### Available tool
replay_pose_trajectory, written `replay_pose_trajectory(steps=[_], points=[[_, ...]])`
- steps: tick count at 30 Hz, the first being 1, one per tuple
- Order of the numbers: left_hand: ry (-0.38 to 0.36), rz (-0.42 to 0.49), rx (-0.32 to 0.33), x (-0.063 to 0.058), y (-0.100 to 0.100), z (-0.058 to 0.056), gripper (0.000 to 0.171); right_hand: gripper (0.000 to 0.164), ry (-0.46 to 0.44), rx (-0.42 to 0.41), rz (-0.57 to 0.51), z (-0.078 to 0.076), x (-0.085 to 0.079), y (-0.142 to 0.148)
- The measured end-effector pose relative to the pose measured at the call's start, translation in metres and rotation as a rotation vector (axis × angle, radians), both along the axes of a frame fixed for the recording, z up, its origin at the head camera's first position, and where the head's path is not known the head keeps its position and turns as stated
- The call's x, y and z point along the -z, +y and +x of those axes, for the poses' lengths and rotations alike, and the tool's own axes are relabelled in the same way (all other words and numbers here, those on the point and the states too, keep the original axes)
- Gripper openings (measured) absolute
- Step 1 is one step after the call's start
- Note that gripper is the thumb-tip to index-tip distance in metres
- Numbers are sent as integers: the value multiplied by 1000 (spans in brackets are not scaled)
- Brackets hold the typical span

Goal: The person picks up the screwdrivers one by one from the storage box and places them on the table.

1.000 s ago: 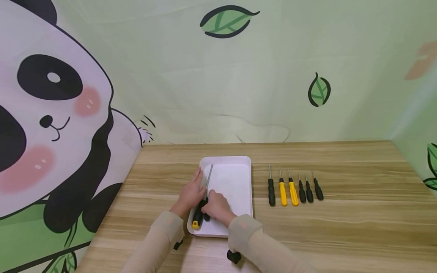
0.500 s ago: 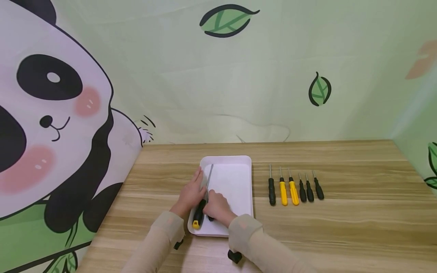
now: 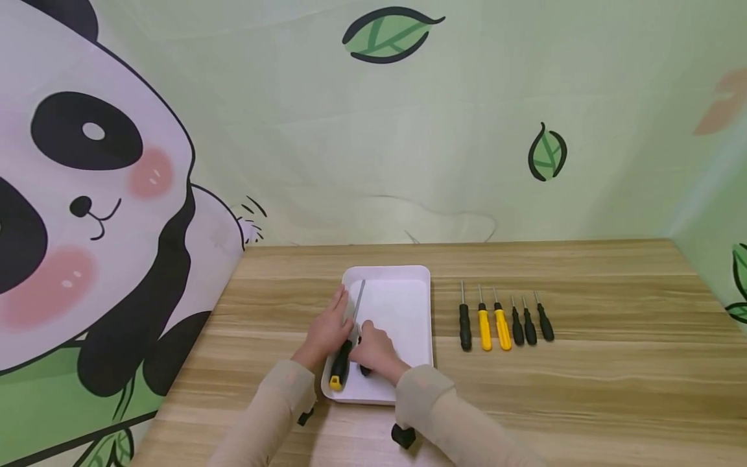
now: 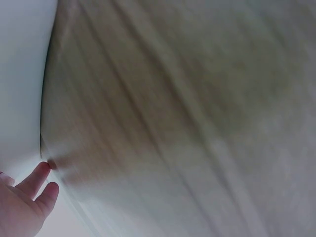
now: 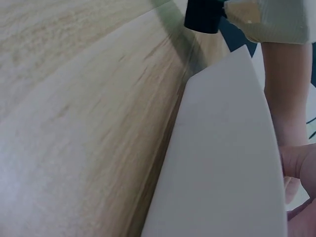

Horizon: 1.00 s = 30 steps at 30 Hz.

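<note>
Fingers of your right hand (image 3: 373,347) curl on a small black screwdriver (image 3: 365,370) inside the white tray (image 3: 408,305); your left hand (image 3: 327,331) lies flat at the tray's left rim beside the long screwdriver (image 3: 348,344). Expect it light, rigid, its shaft slick: grip the handle. No lettering is legible.

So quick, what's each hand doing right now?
Left hand: open, fingers resting on the tray's left edge.
Right hand: curled over a small dark screwdriver.

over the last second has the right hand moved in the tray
Yes, slightly: the right hand has shifted toward the white tray's right side, away from the big screwdriver.
</note>
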<state>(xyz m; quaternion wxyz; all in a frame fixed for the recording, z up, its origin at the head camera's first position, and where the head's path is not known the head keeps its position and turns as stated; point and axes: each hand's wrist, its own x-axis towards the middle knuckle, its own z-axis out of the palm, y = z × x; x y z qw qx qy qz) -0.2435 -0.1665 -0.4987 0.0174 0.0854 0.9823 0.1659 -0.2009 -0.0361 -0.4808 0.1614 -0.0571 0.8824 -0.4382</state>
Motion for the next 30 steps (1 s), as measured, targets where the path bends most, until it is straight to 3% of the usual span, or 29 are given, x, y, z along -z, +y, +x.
replay_pose_trajectory(steps=[15, 24, 30], points=[[21, 11, 9, 3, -1, 0, 59, 30, -299, 180, -288, -7, 1, 11], [-48, 10, -23, 0, 1, 0, 61, 34, -377, 234, -370, -15, 0, 22], [-27, 13, -12, 1, 0, 0, 60, 36, -408, 240, -409, -19, -3, 29]])
